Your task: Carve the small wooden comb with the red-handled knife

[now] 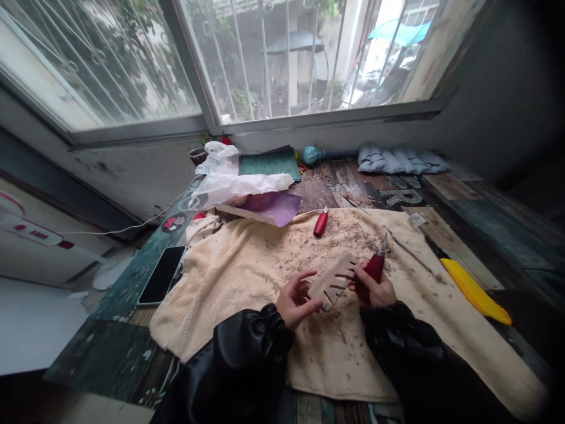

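Observation:
Between the thumb and fingers of my left hand (295,301) is a flat, pale wooden piece (327,281) with several slanted slots cut into it. My right hand (378,290) is wrapped round the red handle of a carving knife (376,266), whose short blade points up and away from the wood. The right fingertips also meet the right end of the wooden piece. Beneath both hands lies a cream towel (233,268) scattered with wood shavings (304,241). A second red-handled carving tool (321,224) rests on the towel beyond the wood.
At the right lie a yellow utility knife (477,291) and a thin metal rod (408,247). A phone (162,275) sits left of the towel. Farther back are a purple sheet (278,207), white plastic bag (247,186), green mat (269,165) and grey-blue packets (397,160) below the window.

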Available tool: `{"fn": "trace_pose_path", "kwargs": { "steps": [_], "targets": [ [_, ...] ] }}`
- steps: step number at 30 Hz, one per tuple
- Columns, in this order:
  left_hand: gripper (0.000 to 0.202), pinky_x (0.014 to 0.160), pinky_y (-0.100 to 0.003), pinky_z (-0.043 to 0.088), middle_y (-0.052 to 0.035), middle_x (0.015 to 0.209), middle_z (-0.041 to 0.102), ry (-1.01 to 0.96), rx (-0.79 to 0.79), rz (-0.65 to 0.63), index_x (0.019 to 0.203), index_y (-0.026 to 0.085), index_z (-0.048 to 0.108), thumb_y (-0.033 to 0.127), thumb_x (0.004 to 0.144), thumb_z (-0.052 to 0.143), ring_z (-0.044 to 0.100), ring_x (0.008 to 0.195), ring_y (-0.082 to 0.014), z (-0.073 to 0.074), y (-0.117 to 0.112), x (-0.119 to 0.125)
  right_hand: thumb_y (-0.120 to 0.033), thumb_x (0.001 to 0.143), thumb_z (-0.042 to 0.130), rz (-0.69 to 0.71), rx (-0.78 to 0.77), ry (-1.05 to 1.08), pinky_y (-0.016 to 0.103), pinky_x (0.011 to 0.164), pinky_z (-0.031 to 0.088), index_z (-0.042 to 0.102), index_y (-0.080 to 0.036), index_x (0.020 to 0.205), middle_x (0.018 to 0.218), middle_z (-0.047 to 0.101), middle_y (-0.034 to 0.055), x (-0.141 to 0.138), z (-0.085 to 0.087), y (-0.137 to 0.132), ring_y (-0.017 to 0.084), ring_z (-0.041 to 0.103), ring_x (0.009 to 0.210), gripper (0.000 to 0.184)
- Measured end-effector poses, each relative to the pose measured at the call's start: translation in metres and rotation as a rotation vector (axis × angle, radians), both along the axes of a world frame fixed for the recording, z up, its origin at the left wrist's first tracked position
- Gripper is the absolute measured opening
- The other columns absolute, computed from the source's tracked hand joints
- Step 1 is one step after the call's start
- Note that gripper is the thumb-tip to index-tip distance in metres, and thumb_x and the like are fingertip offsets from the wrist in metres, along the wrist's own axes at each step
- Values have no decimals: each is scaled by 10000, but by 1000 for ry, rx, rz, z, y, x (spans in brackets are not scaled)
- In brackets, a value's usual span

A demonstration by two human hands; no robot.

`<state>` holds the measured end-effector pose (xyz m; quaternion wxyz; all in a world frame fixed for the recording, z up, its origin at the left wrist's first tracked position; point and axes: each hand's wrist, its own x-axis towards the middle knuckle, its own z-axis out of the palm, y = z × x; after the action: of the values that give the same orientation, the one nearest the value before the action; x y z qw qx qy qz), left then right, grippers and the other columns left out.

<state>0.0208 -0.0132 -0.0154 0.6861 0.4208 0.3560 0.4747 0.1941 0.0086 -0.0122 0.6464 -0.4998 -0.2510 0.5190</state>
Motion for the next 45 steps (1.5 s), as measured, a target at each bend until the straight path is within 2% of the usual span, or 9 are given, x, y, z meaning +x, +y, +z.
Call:
{"fn": "trace_pose_path", "kwargs": {
  "steps": [11,17,21,26,31,36,39,43,45],
  "targets": [
    [293,500,-196,474,-50,798,667,-200,-154,526,901,139,594,309,675,673,632,641,-134,5,18,-10,-389,492,783,3,27,-83,205,338,424,519,-182,852,563,568,-51,-3,-2,-1,143,589,452,493],
    [461,242,-154,113,76,255,289,-391,-222,505,490,149,487,482,807,449,201,179,-34,9,21,-25,-385,511,778,-55,8,-103,218,400,464,524,-173,874,591,596,-40,7,-5,2,141,606,481,491],
    [488,319,-173,268,55,305,253,-479,-138,443,386,153,408,442,775,460,289,266,-45,19,19,-28,-389,497,782,-56,-1,-130,214,398,471,536,-168,861,565,590,-42,3,-9,2,137,601,468,492],
    [366,816,-365,446,-61,755,614,-535,-82,428,718,156,658,442,765,433,579,779,-174,25,17,-24,-345,490,789,-58,-36,-169,228,348,452,542,-174,830,555,584,-52,5,-8,3,124,557,403,454],
    [459,1007,-415,302,-46,1301,461,-595,-70,418,1130,243,553,495,790,374,377,1224,-224,23,20,-23,-322,582,745,5,-3,-85,234,406,454,487,-218,818,512,555,-84,17,12,-1,121,554,435,364],
    [466,997,-384,326,-36,1349,422,-695,-231,407,1200,268,483,490,814,344,359,1253,-200,35,16,-11,-451,568,685,435,-19,133,306,434,479,490,-189,629,692,659,63,-32,36,-22,206,624,532,333],
    [498,981,-349,351,-88,1306,470,-738,-407,254,1229,203,452,472,839,298,413,1217,-189,49,4,-2,-381,686,599,821,-75,545,404,834,459,546,-197,761,1094,619,99,-63,44,-24,237,589,988,206],
    [495,991,-364,356,-98,1332,440,-794,-452,230,1218,175,454,460,832,330,399,1229,-204,59,-8,3,-219,619,654,215,202,417,338,983,350,587,-225,757,1155,593,20,-65,51,-18,184,491,1129,154],
    [462,993,-337,360,-50,1358,415,-694,-412,238,1189,219,478,466,828,327,362,1256,-183,59,-10,3,-319,675,608,385,166,519,373,947,390,617,-233,757,1173,581,22,-62,52,-23,204,525,1087,119]
  ]
}}
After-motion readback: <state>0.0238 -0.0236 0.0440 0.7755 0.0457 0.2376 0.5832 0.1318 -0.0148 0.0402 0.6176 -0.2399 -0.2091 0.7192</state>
